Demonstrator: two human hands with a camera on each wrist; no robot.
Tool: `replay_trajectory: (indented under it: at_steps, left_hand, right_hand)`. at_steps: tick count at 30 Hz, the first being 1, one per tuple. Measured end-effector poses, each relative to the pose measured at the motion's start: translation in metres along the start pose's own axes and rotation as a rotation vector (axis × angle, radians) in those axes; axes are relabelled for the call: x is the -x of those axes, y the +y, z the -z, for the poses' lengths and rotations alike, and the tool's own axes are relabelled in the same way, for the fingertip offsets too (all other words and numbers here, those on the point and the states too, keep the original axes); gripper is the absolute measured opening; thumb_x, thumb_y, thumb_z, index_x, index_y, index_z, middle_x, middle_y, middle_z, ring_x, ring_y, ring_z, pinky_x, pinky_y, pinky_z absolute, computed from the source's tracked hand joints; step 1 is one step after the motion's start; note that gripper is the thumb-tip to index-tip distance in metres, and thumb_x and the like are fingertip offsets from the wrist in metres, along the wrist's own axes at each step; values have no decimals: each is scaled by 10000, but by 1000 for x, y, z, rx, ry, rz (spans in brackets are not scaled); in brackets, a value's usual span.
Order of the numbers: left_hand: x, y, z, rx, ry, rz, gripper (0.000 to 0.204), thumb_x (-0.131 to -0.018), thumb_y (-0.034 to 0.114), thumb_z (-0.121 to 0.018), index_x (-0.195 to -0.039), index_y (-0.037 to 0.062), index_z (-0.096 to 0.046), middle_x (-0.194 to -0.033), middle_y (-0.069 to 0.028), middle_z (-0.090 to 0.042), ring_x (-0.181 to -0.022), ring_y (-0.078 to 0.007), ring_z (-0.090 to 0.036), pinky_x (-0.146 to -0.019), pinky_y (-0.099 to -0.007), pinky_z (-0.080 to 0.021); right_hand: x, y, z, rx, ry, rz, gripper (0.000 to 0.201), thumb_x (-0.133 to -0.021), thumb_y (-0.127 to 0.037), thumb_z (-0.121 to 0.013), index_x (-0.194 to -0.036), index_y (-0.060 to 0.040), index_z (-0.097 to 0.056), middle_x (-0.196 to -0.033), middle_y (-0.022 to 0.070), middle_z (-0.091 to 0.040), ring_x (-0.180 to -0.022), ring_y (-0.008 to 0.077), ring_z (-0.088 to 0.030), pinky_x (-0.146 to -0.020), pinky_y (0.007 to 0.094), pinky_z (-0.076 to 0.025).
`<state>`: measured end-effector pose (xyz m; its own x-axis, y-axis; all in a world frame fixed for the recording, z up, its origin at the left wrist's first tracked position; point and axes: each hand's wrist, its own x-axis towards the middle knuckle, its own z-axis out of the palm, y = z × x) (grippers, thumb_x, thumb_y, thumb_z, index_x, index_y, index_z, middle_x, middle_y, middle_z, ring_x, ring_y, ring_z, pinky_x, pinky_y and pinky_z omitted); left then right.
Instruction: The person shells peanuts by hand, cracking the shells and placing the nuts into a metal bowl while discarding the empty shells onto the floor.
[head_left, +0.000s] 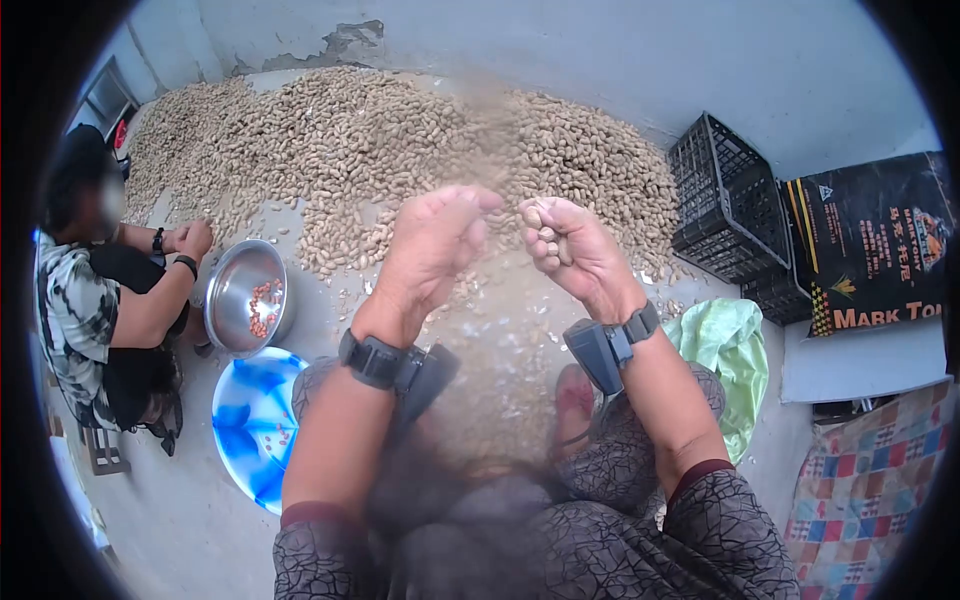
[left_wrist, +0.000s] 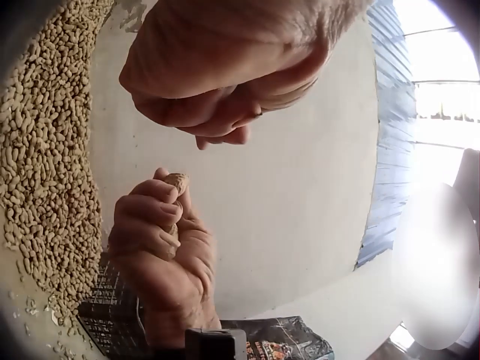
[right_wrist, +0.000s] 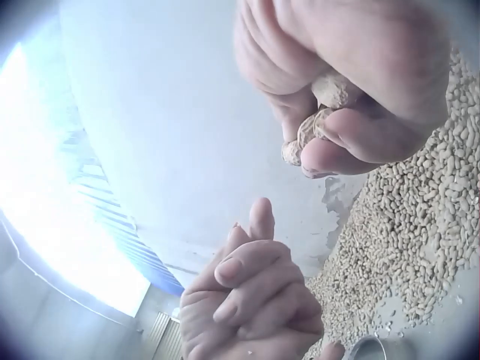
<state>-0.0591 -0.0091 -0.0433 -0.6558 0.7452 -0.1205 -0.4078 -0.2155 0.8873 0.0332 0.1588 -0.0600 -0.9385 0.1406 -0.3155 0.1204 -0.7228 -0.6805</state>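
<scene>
My right hand [head_left: 578, 250] grips several unshelled peanuts [head_left: 548, 236] in its curled fingers. In the right wrist view, these tan peanuts [right_wrist: 334, 91] show between fingers and palm; one peanut [left_wrist: 177, 182] sticks up at the thumb and index fingertips in the left wrist view. Facing it, a short gap away, is my left hand [head_left: 435, 245], its fingers curled inward. Nothing shows between the left fingers [right_wrist: 259, 289], and the inside of that palm is hidden. Both hands are raised in front of a large heap of unshelled peanuts [head_left: 400, 140] on the floor.
At left, a crouching person [head_left: 125, 300] is beside a metal bowl [head_left: 232, 330] with reddish kernels. A blue-and-white basin [head_left: 240, 440] holds a few kernels. Black crates [head_left: 725, 190], a dark printed sack [head_left: 870, 240] and a green plastic bag [head_left: 725, 350] lie at right.
</scene>
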Motion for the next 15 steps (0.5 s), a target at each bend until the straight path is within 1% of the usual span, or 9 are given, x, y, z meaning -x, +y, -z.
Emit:
replay_trajectory:
  at_steps: [3, 5, 6, 9, 10, 11, 13, 14, 15]
  left_hand:
    - [14, 26, 11, -46, 71, -67, 248, -941, 187, -474, -1002, -36, -564, -640, 24, -492, -441, -10, -352, -382, -129, -277]
    - [31, 49, 33, -39, 74, -179, 236, -927, 180, -493, -960, -29, -598, -639, 24, -505, -472, -17, -374, -399, -141, -285]
    - [43, 62, 42, -25, 99, -211, 234, -931, 173, -486, -966, -32, -592, -640, 21, -507, -467, -17, -373, -395, -140, -294]
    - [85, 86, 82, -55, 236, -261, 232, -932, 174, -484, -965, -29, -591, -642, 21, -510, -461, -17, -373, -384, -142, -284]
    - [99, 89, 94, -93, 315, -297, 232, -931, 174, -484, -960, -29, -593, -641, 21, -509, -461, -17, -376, -381, -143, -280]
    - [113, 86, 109, -102, 336, -300, 232, -931, 174, -484, -960, -29, -593, -641, 21, -509, -461, -17, -376, -381, -143, -280]
    - [136, 68, 144, -273, 608, -218, 231, -924, 177, -487, -930, -27, -595, -625, 19, -501, -458, -21, -380, -373, -155, -267]
    - [149, 54, 161, -291, 651, -201, 227, -913, 179, -489, -879, -16, -601, -611, 15, -499, -438, -31, -379, -363, -171, -255]
    - [161, 35, 184, -443, 715, -183, 229, -906, 193, -494, -847, 1, -605, -593, 17, -493, -416, -41, -369, -361, -186, -255]
  right_hand:
    - [28, 3, -19, 113, 46, 38, 141, -897, -121, -507, -992, -19, -530, -741, 47, -556, -552, 75, -519, -426, 161, -405]
    - [41, 4, -8, 69, -111, 25, 201, -898, -135, -517, -1064, -23, -513, -725, 41, -540, -548, 76, -500, -421, 162, -393]
    - [45, 8, 1, 60, -120, -14, 201, -898, -135, -517, -1064, -23, -513, -725, 41, -540, -548, 76, -500, -421, 162, -393]
    - [47, 17, 21, -139, -164, -106, 222, -900, -156, -524, -1073, -16, -511, -722, 43, -524, -568, 88, -486, -418, 170, -384]
    - [50, 22, 24, -194, -99, -123, 233, -901, -159, -524, -1078, -9, -507, -732, 49, -520, -582, 96, -485, -417, 175, -383]
    - [52, 26, 24, -244, -30, -137, 243, -902, -162, -524, -1084, -2, -502, -743, 56, -516, -596, 104, -483, -417, 180, -381]
    - [53, 30, 22, -213, -72, -144, 227, -902, -160, -520, -1064, -1, -516, -766, 69, -541, -602, 111, -504, -441, 184, -403]
    - [53, 31, 20, -179, -97, -136, 212, -902, -158, -516, -1043, 0, -529, -789, 81, -565, -608, 118, -525, -466, 189, -425]
    - [54, 30, 19, -179, -104, -132, 212, -902, -158, -516, -1043, 0, -529, -789, 81, -565, -608, 118, -525, -466, 189, -425]
